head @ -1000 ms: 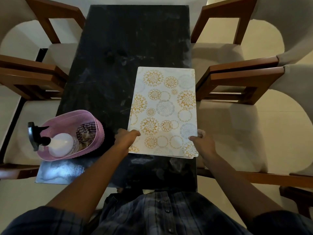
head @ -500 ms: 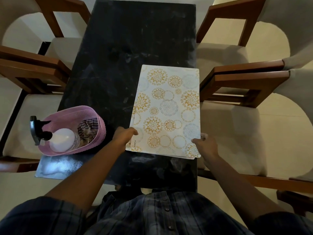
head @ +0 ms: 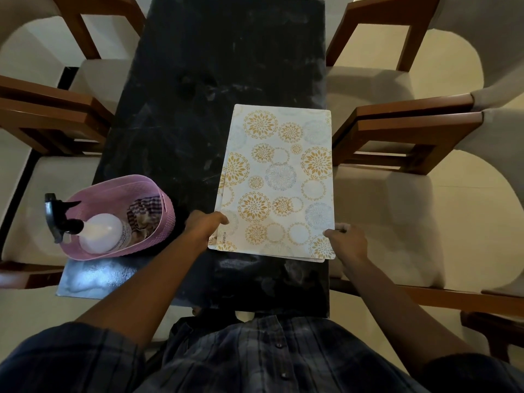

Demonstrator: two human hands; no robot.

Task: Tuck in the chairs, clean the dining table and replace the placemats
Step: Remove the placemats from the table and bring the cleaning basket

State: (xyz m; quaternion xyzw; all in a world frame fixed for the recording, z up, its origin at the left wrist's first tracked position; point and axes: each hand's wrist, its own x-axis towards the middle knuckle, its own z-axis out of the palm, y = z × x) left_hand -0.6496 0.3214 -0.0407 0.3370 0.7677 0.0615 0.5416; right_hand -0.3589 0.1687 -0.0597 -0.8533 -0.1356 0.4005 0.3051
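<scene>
Head view, looking down: we see a dark, streaked stone dining table (head: 215, 80) running away from the person, whose plaid shirt (head: 255, 355) fills the bottom edge. On the right half of the table, near the person, lies a stack of placemats (head: 278, 180), cream with gold and grey floral circles, its edges slightly fanned at the near end. The left hand (head: 202, 225) grips the stack's near left corner, thumb curled over the top sheet; the right hand (head: 347, 242) pinches the near right corner, right at the table's edge. At the table's near left corner stands a pink plastic basket (head: 167, 217) holding a white spray bottle (head: 99, 232) with a black trigger and a crumpled checked cloth (head: 144, 215). Wooden-armed chairs (head: 408, 131) with pale cushioned seats stand along both long sides, their seats close against the table.
</scene>
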